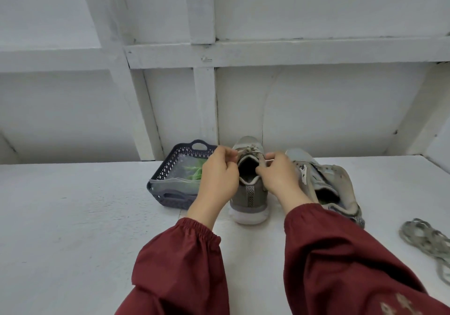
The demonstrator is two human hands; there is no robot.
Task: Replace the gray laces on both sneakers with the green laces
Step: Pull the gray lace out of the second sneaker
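A gray sneaker (248, 194) stands upright on the white table, heel toward me, with its gray lace (248, 149) threaded near the tongue. My left hand (219, 177) pinches the lace on the shoe's left side. My right hand (278, 174) pinches the lace on the right side by the collar. A second gray sneaker (328, 183) lies tilted to the right, its tongue pulled open and no lace visible on it. A loose gray lace (423, 239) lies piled at the right edge. Green laces (194, 172) sit in a clear bag inside the basket.
A dark blue plastic basket (168, 168) stands left of the sneakers near the table's back. A white panelled wall (316, 110) rises right behind the table (73, 217). My red sleeves fill the lower part of the view.
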